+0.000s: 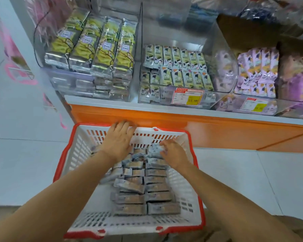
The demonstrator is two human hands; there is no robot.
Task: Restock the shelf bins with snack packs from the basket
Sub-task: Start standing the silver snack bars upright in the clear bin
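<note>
A white basket with a red rim (pixel 73 163) sits on the floor below the shelf, holding several grey-blue snack packs (pixel 143 191) in rows. My left hand (pixel 120 137) hovers flat over the basket's far end with fingers straight, holding nothing. My right hand (pixel 172 151) reaches into the far right of the basket, and its fingers pinch a grey-blue pack (pixel 155 149). Above, clear shelf bins hold stock: a middle bin (pixel 166 99) with small green-and-white packs and a left bin (pixel 87 86) with long yellow-green packs.
An orange cabinet front (pixel 199 126) runs under the shelf just behind the basket. A right bin (pixel 257 72) holds purple packs. Yellow price tags (pixel 188 96) sit on the bin fronts. Pale floor tiles (pixel 24 163) surround the basket. A pink wire rack (pixel 19 72) stands at the left.
</note>
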